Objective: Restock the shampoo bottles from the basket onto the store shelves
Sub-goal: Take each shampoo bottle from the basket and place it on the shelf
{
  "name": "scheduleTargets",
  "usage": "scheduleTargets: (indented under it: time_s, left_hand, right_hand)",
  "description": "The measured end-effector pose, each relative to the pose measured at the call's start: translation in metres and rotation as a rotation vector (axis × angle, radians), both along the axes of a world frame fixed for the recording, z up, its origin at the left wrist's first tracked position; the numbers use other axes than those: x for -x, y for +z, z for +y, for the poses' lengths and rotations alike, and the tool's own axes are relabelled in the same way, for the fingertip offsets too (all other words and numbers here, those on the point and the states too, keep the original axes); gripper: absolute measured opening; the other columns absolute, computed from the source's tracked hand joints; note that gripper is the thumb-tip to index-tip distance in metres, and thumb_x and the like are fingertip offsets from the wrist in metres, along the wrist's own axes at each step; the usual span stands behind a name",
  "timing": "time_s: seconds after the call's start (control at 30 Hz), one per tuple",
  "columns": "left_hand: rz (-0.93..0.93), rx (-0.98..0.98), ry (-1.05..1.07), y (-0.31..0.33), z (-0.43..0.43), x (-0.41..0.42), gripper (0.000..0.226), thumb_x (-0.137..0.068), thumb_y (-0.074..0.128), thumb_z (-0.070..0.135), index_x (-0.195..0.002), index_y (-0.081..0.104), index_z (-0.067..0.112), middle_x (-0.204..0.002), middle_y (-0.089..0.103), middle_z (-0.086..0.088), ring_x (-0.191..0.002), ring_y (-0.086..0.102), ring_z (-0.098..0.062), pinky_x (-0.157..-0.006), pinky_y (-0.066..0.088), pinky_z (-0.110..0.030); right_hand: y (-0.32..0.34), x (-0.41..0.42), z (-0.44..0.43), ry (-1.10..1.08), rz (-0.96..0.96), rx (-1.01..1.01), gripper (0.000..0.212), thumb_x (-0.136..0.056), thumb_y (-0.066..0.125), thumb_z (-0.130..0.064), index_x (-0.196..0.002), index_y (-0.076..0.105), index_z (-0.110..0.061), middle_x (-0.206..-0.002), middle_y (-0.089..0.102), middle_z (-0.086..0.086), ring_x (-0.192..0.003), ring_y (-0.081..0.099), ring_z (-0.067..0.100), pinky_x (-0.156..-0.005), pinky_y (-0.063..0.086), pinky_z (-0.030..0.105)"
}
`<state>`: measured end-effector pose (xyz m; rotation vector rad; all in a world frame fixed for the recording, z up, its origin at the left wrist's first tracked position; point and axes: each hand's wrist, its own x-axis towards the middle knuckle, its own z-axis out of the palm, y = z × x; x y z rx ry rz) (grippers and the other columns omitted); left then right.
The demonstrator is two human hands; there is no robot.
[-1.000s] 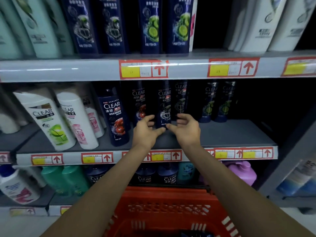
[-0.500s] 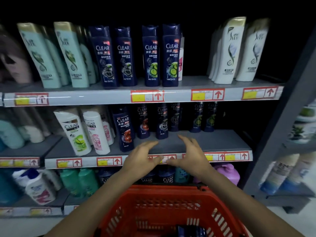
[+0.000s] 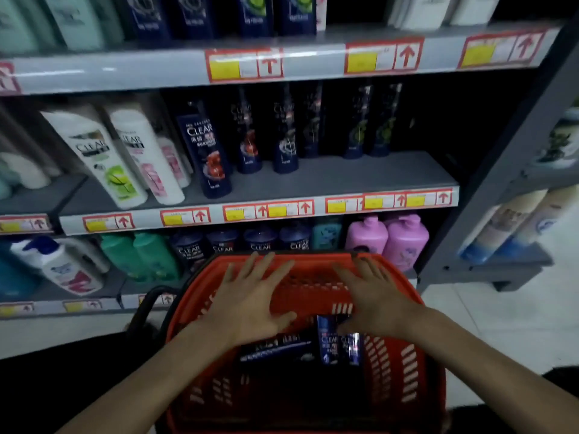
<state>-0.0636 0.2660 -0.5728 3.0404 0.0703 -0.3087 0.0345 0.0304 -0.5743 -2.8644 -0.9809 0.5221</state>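
Head view, red basket (image 3: pixel 407 380) before shelf (image 3: pixel 313 186), bottles (image 3: pixel 340 343) inside, seemingly dark blue

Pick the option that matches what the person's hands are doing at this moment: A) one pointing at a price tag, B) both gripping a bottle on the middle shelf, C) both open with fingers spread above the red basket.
C: the left hand and right hand are empty and spread open over the red basket, above the dark blue Clear shampoo bottles lying in it.
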Motion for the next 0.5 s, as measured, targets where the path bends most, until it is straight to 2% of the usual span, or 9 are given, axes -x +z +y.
scheduleTargets:
  time_s: [0.1,0.23,0.33,0.5]
  left_hand:
    - [0.090,0.021,-0.040,-0.034,-0.011,0.014,0.100,-0.085,0.048,0.079,-0.160,-0.012,0.048,-0.173,-0.013,0.005,-0.160,-0.011,-0.024,-0.128,0.003,-0.057]
    - [0.201,0.066,-0.053,-0.079,-0.029,0.019,0.099,-0.087,0.054,0.074,-0.161,-0.008,0.048,-0.172,-0.017,0.003,-0.160,-0.004,-0.029,-0.128,0.008,-0.056]
    - [0.286,0.064,-0.069,-0.109,-0.041,0.012,0.097,-0.088,0.057,0.070,-0.162,0.000,0.046,-0.173,-0.011,0.002,-0.159,0.004,-0.031,-0.125,0.018,-0.057]
    - [0.435,0.127,0.027,-0.167,-0.059,-0.006,0.091,-0.090,0.061,0.067,-0.163,0.013,0.040,-0.167,0.012,-0.004,-0.150,0.030,-0.033,-0.110,0.044,-0.050]
  right_hand:
    - [-0.023,0.011,-0.013,0.036,0.040,0.039,0.118,-0.072,0.081,-0.055,-0.162,0.007,-0.030,-0.162,0.013,0.011,-0.153,0.009,0.037,-0.123,0.019,0.053]
    - [-0.058,0.039,-0.036,0.058,0.165,0.100,0.101,-0.086,0.074,-0.037,-0.162,0.010,-0.022,-0.159,0.012,0.015,-0.151,0.017,0.037,-0.121,0.031,0.041]
    - [-0.066,0.056,-0.053,0.051,0.253,0.134,0.086,-0.091,0.066,-0.023,-0.161,0.016,-0.022,-0.159,0.016,0.017,-0.147,0.028,0.038,-0.116,0.038,0.040]
    - [-0.069,0.064,-0.067,0.109,0.260,0.186,0.052,-0.099,0.052,-0.019,-0.149,0.042,-0.023,-0.150,0.043,0.010,-0.131,0.052,0.032,-0.105,0.048,0.039]
